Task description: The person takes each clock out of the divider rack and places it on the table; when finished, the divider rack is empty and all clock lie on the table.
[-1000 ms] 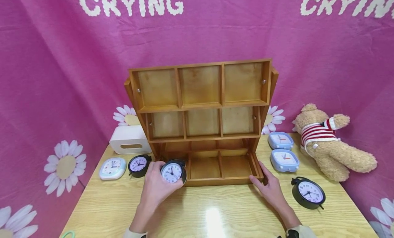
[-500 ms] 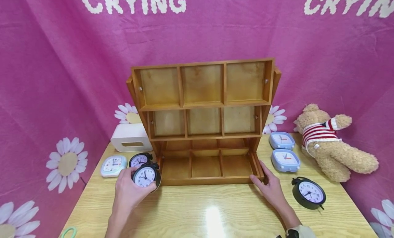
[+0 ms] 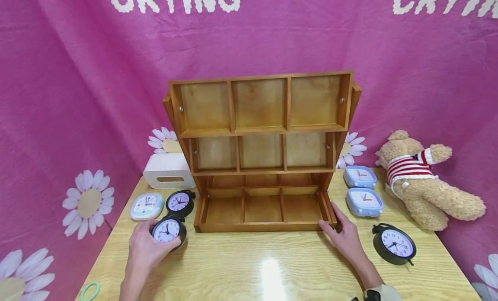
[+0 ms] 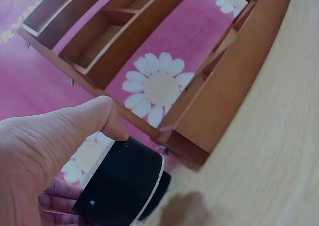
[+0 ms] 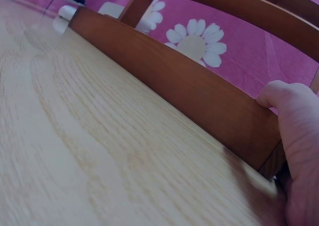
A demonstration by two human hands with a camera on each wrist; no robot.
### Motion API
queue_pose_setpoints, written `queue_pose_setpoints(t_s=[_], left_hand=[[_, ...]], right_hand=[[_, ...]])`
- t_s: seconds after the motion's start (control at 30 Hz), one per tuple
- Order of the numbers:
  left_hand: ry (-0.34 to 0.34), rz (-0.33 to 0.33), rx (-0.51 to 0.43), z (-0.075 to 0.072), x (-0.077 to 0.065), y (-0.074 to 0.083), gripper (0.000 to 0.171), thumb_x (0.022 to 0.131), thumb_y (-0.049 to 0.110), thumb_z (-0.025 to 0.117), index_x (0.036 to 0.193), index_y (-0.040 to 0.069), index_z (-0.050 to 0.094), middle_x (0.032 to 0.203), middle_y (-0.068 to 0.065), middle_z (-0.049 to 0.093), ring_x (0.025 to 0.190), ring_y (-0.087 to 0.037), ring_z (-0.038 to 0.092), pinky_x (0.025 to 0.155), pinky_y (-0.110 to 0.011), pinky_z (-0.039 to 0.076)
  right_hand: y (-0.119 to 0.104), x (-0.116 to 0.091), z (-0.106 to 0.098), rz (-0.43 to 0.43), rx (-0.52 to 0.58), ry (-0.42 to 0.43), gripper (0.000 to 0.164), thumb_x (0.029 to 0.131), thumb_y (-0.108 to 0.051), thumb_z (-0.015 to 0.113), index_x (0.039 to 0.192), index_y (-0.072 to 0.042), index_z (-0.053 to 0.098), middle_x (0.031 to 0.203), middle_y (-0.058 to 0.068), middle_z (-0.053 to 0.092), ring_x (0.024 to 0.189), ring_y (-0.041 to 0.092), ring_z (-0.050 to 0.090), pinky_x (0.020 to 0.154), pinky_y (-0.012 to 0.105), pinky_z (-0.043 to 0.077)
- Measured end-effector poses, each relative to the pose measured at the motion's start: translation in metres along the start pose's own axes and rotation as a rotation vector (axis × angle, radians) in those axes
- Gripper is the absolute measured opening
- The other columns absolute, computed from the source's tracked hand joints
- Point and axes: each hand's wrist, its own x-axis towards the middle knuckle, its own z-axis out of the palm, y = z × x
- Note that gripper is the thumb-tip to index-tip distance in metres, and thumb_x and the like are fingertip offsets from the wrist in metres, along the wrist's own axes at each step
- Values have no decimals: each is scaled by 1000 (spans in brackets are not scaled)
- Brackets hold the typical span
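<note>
My left hand [image 3: 144, 247] grips a round black alarm clock [image 3: 166, 231] with a white face, thumb on one side and fingers on the other. In the left wrist view the clock's black casing [image 4: 122, 181] appears over the tabletop, with a shadow beside it. A second black alarm clock [image 3: 179, 202] stands just behind it. My right hand [image 3: 344, 236] holds the front right corner of a three-tier wooden shelf [image 3: 264, 227], thumb at the front board. In the right wrist view that thumb [image 5: 279, 92] bends over the board's edge; the other fingers are mostly hidden.
At the left are a white-and-blue clock [image 3: 146, 206], a white box [image 3: 169, 169] and a green ring [image 3: 90, 291]. To the right stand two blue clocks [image 3: 359, 175], a black alarm clock [image 3: 394, 244] and a teddy bear [image 3: 420, 180]. A pink curtain [image 3: 264, 37] hangs behind.
My left hand has moved left with the alarm clock, away from the shelf's bottom left compartment and down toward the table. My right hand has stayed at the shelf's corner. The view has shifted slightly.
</note>
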Motion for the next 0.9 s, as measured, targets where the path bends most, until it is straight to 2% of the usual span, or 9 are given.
queue_pose_setpoints(t_s=[0.23,0.6,0.77,0.9], left_hand=[[-56,10,19,13,4,-11,79,65,35,93,124,-8,60,121,-28,62,111,-41,58,93,-54,50],[-89,-6,17,25,4,-25,82,63,33,94,126,-7,60,122,-28,63,110,-39,59,93,-54,53],[-86,-7,18,26,2,-28,82,64,32,93,128,-7,61,123,-27,63,110,-40,60,93,-54,53],[-123,34,33,22,-1,-24,85,68,31,91,135,-9,57,129,-32,61,116,-45,60,97,-58,52]], right_hand=[[-1,-1,-3,0,4,8,75,99,-16,73,161,1,34,158,32,41,139,46,45,98,0,34],[2,-4,-3,-8,-6,22,74,98,-15,74,160,1,36,156,32,44,138,45,47,99,0,34],[1,-2,-2,-12,-7,19,75,98,-13,75,160,1,35,156,32,43,139,44,46,99,-1,32],[2,0,-2,-23,-7,21,75,97,-12,75,160,1,36,156,32,44,139,44,46,99,-1,33]])
